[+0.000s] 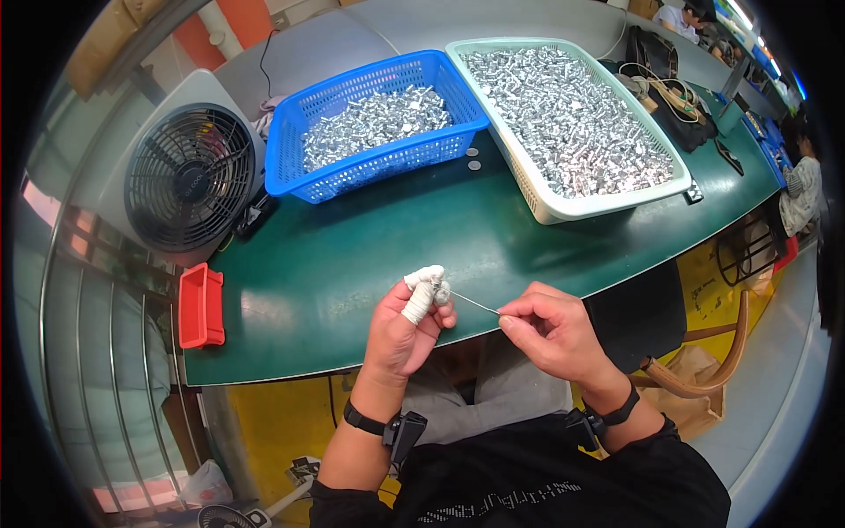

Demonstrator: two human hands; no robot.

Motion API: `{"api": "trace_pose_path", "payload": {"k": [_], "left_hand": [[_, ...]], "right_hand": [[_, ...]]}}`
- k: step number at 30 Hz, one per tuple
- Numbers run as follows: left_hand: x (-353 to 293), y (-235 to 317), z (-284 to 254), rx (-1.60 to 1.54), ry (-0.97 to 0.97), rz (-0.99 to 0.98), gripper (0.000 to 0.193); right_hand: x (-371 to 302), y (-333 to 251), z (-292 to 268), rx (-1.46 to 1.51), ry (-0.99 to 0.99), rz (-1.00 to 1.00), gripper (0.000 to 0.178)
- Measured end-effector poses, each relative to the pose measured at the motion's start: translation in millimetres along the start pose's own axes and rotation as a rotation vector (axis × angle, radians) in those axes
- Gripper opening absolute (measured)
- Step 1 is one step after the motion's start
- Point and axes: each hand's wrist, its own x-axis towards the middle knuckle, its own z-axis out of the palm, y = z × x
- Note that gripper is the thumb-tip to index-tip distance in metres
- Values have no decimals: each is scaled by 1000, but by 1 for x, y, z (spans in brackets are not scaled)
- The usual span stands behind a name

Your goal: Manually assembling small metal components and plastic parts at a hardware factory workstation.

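Observation:
Above the near edge of the green table (pixel 343 251), my left hand (pixel 405 333) is closed on a small silvery metal part (pixel 442 295). White wrapping covers its thumb and a finger. My right hand (pixel 556 333) pinches a thin metal rod (pixel 473 303) between thumb and forefinger. The rod slants up and left to the metal part; whether its tip enters the part or only touches it, I cannot tell. Farther back, a blue plastic basket (pixel 280 158) and a pale green-white basket (pixel 550 209) are both filled with many small silvery metal parts.
Two small round metal pieces (pixel 473 165) lie beside the blue basket. At the left stand a box fan (pixel 189 180) and a small red bin (pixel 201 308). A black bag (pixel 651 57) and cables sit at the back right. A wooden-armed chair (pixel 704 370) is at my right. Other people (pixel 682 19) sit farther off.

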Motion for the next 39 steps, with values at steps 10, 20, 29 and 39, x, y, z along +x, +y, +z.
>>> {"api": "trace_pose_path", "payload": {"k": [10, 20, 29, 39], "left_hand": [[-2, -5, -4, 135, -12, 23, 15], [-3, -4, 8, 188, -8, 111, 12], [-4, -6, 6, -24, 100, -81, 23], [-8, -14, 10, -13, 22, 51, 20]], "right_hand": [[9, 8, 11, -32, -12, -89, 7], [9, 7, 14, -150, 27, -230, 10], [15, 11, 11, -541, 66, -589, 11], [1, 18, 3, 1008, -222, 618, 6]]}}
